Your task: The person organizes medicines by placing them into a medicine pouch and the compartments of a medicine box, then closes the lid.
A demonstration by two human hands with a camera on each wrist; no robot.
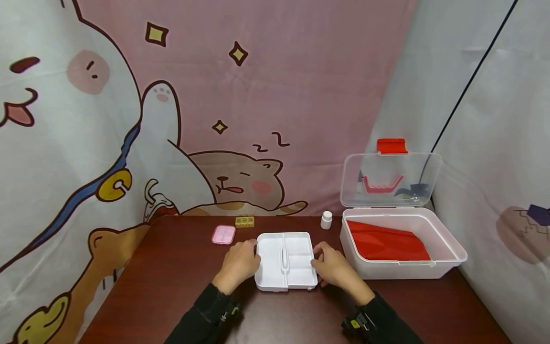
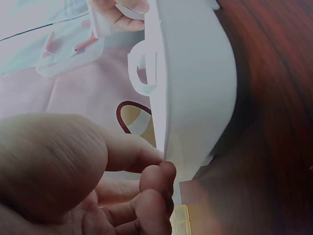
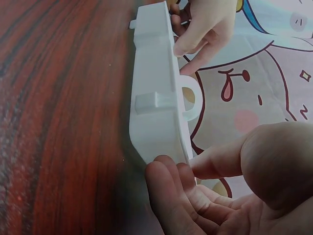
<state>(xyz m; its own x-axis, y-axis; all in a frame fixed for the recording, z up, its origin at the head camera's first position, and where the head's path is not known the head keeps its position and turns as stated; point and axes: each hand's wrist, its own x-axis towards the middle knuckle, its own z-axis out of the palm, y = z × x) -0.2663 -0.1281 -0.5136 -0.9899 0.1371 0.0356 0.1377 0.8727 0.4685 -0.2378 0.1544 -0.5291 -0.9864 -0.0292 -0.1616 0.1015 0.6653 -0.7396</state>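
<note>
A white divided tray [image 1: 270,258] with a raised loop handle [image 1: 284,258] in its middle lies between my two hands, low over the dark wooden table [image 1: 172,267]. One long compartment is on its left and smaller ones on its right. My left hand [image 1: 239,263] pinches the left rim between thumb and fingertips. On the opposite side my right hand [image 1: 335,267] pinches the right rim, its curled fingers [image 3: 168,191] under the edge in the right wrist view. The compartments show nothing inside. From both wrist views the tray's smooth outer wall [image 2: 195,83] appears side-on.
Behind the tray stand a small pink case [image 1: 223,234], a yellow compartment box [image 1: 245,221] and a white bottle [image 1: 326,220]. At right is a white bin [image 1: 386,271] holding something red [image 1: 382,241], its clear lid [image 1: 365,165] raised. Printed cloth hangs behind the table.
</note>
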